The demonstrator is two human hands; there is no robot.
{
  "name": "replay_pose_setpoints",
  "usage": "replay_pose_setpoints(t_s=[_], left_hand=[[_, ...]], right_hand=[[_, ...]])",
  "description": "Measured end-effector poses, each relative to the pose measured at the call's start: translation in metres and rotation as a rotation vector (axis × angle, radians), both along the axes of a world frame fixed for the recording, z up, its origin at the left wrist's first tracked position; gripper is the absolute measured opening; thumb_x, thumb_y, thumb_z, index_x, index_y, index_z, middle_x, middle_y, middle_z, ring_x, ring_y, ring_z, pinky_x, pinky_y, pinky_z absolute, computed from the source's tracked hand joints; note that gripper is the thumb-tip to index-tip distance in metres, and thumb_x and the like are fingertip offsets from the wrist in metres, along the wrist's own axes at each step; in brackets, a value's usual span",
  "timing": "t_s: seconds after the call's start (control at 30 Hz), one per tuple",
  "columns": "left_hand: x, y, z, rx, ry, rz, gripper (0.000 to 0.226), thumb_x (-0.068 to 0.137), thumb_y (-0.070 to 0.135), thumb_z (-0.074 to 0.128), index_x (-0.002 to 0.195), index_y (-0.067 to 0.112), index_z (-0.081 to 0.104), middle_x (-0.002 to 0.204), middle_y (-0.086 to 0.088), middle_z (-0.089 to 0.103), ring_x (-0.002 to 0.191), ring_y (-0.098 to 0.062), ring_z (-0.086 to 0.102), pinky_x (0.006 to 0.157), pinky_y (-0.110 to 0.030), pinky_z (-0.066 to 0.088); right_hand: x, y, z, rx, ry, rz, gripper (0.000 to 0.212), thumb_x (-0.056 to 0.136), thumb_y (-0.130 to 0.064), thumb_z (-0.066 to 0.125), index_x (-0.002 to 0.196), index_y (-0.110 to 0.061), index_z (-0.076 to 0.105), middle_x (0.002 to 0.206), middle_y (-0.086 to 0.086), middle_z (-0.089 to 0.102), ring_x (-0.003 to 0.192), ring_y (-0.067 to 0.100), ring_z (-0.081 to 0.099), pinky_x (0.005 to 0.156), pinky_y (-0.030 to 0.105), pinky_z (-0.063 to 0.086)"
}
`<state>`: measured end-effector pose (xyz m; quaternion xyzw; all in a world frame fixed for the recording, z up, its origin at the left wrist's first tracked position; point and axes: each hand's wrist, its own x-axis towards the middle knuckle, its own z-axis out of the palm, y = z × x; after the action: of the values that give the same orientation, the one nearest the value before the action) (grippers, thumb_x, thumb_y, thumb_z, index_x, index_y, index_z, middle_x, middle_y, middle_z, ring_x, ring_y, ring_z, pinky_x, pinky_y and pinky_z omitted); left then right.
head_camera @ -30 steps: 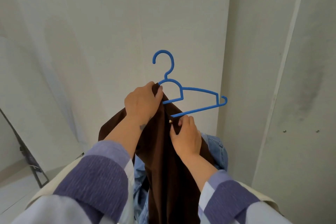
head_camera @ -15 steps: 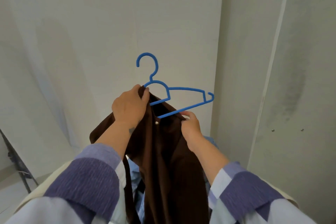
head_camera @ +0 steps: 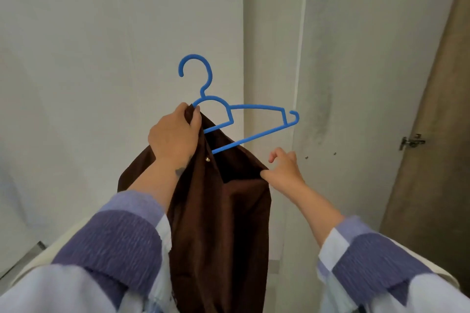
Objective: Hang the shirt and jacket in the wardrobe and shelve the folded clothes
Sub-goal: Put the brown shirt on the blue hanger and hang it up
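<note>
- While the brown shirt (head_camera: 218,211) hangs only half on the blue hanger (head_camera: 256,109), the step in hand looks like dressing it; next, the free right shoulder wants pulling over the bare hanger arm.
- Left hand (head_camera: 175,134): fingers curled, gripping collar and hanger neck together.
- Right hand (head_camera: 286,169): thumb and fingers pinch the shirt's right shoulder edge, below the hanger.

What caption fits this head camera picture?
Left hand holds blue hanger and brown shirt; right hand pinches the shirt's edge.
</note>
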<state>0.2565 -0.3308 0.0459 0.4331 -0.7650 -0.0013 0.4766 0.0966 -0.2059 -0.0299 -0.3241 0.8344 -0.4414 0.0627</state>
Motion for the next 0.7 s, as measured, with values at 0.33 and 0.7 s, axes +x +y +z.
replay_pose_setpoints(t_s=[0.33,0.7], left_hand=[[-0.067,0.052,0.004,-0.04,0.025,-0.206,0.033,0.096,0.048,0.035,0.089,0.021,0.052,0.066,0.001,0.05,0.061,-0.021,0.045,0.058,-0.031,0.031],[-0.08,0.057,-0.016,-0.047,-0.008,-0.243,0.027,0.099,0.041,0.033,0.084,0.019,0.042,0.063,-0.002,0.048,0.06,-0.025,0.046,0.057,-0.033,0.032]], right_hand=[[-0.044,0.084,0.041,-0.771,-1.202,-0.029,0.037,0.099,0.005,0.035,0.132,-0.004,0.049,0.134,0.017,0.053,0.128,0.028,0.049,0.107,0.04,0.036],[-0.088,0.142,0.075,-0.921,-1.294,0.215,0.033,0.098,-0.031,0.035,0.096,-0.005,0.054,0.126,0.021,0.056,0.123,0.037,0.052,0.092,0.052,0.043]])
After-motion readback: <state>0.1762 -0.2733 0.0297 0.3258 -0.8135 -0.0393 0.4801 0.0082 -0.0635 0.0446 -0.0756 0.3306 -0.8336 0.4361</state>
